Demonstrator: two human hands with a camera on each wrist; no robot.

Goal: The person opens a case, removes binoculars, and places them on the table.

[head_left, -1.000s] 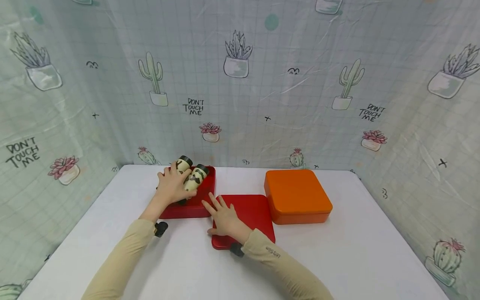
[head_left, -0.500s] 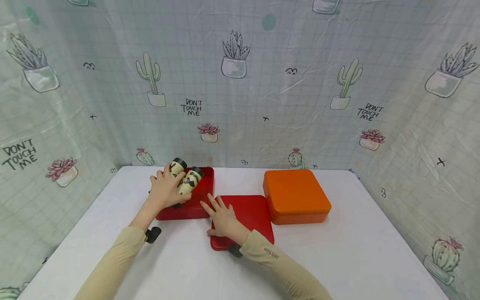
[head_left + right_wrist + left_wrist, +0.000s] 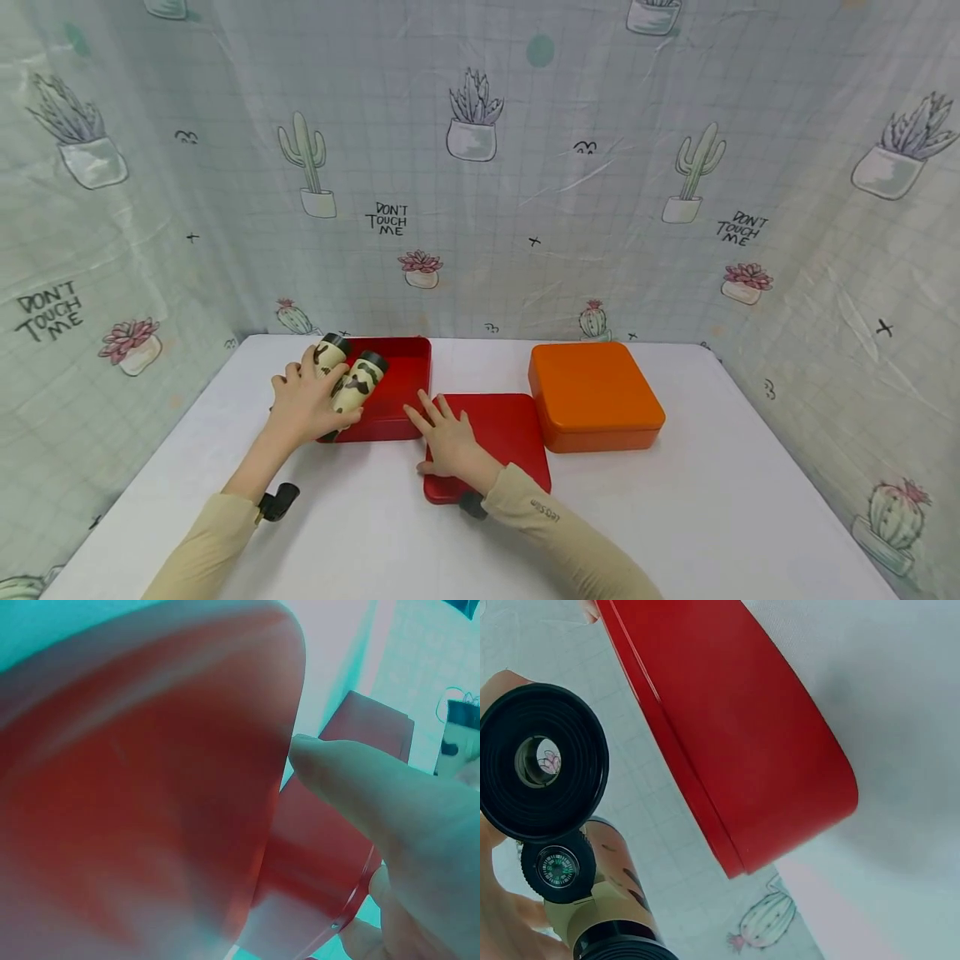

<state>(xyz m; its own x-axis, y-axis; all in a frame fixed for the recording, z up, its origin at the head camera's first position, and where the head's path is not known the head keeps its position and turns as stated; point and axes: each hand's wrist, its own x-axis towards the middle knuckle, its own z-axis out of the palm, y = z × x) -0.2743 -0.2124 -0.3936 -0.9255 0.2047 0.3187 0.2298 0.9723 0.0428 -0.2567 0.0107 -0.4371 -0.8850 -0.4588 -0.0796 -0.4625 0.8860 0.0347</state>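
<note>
My left hand (image 3: 302,403) grips a pair of camouflage binoculars (image 3: 360,382), its fingers and thumb curled round the barrels. They are held above the left side of an open red box (image 3: 408,367). A small round compass (image 3: 558,868) sits between the eyepieces in the left wrist view. My right hand (image 3: 453,447) lies over a red lid (image 3: 506,429) in front of the box, fingers spread. Its fingertips reach the box's near right corner; in the right wrist view the thumb (image 3: 337,769) lies by the lid's edge.
An orange lidded box (image 3: 596,387) stands to the right of the red lid, close to its corner. All of it rests on a white table (image 3: 675,517). A cactus-patterned curtain (image 3: 525,192) encloses the table's back and sides.
My left hand has carried the binoculars left and towards me, from over the red box to its left side. The right hand, lid and boxes stay in place.
</note>
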